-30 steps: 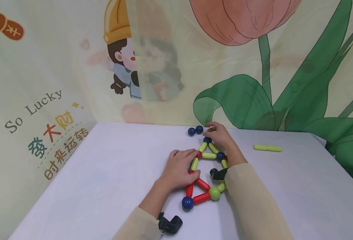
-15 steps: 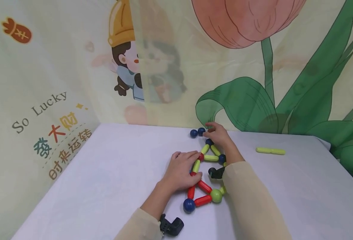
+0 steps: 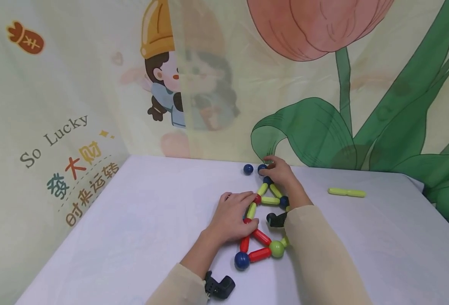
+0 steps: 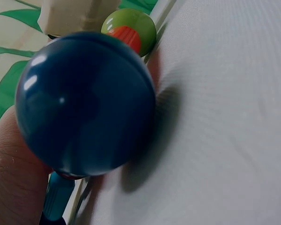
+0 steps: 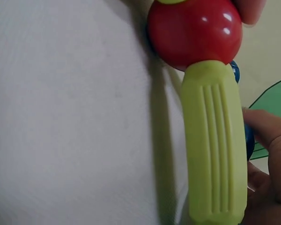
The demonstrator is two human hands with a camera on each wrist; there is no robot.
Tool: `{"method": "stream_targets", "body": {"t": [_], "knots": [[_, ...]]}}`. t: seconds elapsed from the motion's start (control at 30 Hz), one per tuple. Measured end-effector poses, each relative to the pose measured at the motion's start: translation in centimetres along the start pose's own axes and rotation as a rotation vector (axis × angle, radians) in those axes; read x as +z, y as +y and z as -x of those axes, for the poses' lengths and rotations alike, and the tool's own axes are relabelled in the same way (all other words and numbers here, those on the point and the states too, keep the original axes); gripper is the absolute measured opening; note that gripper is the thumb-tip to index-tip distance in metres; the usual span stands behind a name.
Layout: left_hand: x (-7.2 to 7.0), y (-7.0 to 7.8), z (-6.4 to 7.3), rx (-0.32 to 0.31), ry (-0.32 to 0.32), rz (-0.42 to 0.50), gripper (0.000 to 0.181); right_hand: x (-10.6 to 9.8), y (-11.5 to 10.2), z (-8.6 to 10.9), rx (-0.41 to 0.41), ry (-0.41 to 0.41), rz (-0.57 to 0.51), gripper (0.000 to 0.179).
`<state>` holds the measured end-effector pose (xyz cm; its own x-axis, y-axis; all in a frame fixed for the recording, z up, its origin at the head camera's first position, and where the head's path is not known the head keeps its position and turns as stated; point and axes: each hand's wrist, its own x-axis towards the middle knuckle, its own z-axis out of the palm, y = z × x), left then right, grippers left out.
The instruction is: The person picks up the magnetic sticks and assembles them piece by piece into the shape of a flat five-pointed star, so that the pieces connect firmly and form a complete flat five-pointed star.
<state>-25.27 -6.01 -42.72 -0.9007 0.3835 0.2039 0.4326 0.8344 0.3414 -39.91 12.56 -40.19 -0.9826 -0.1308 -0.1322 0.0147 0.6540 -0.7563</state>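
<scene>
A frame of magnetic sticks and balls lies on the white table, with yellow-green rods (image 3: pixel 271 201), red rods (image 3: pixel 260 254), a green ball (image 3: pixel 276 249) and a near blue ball (image 3: pixel 242 260). My left hand (image 3: pixel 228 215) rests over its left side, index fingertip at the upper red ball (image 3: pixel 257 199), thumb by the lower one. Beyond the frame's far tip, my right hand (image 3: pixel 281 173) pinches a blue ball (image 3: pixel 262 167) between thumb and fingers. In the right wrist view, a yellow-green rod (image 5: pixel 215 145) partly hides that ball. The near blue ball (image 4: pixel 86 105) fills much of the left wrist view.
Left of the pinched ball sits another loose blue ball (image 3: pixel 248 169). A yellow-green stick (image 3: pixel 346 192) lies at the right on the white table (image 3: pixel 133 220). Printed cloth (image 3: pixel 209 140) hangs behind the far edge. Each wrist carries a small black camera (image 3: pixel 220 286).
My right hand has reached the right one of the two loose blue balls and drawn it slightly away from the other. The left hand stays on the frame; the head view shifts slightly.
</scene>
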Motion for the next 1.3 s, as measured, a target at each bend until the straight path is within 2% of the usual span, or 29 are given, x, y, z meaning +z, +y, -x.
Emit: {"method": "stream_targets", "body": {"t": [0.1,0.27,0.43,0.67,1.0,1.17,1.3], "knots": [[0.1,0.3,-0.1,0.009,0.001,0.006,0.067,-0.2,0.2,0.3,-0.007,0.008,0.026,0.048],[0.3,0.7,-0.4,0.026,0.001,0.003,0.067,-0.8,0.7,0.6,-0.003,0.064,0.026,0.046],[0.2,1.0,-0.3,0.014,-0.004,0.0,0.067,-1.5,1.1,1.0,-0.007,0.067,-0.067,0.049],[0.3,0.8,0.0,0.014,0.0,0.004,0.068,-2.1,1.1,1.8,0.043,0.077,-0.2,0.05],[0.0,0.1,-0.3,0.003,0.03,0.002,0.068,-3.9,-0.7,3.7,-0.026,0.102,-0.24,0.05],[0.0,0.0,0.1,-0.014,0.003,0.007,0.07,-4.3,-0.2,5.2,-0.014,0.066,-0.274,0.052],[0.1,0.2,0.1,-0.01,0.006,0.015,0.07,-4.7,0.6,6.5,-0.027,0.066,-0.285,0.052]]}}
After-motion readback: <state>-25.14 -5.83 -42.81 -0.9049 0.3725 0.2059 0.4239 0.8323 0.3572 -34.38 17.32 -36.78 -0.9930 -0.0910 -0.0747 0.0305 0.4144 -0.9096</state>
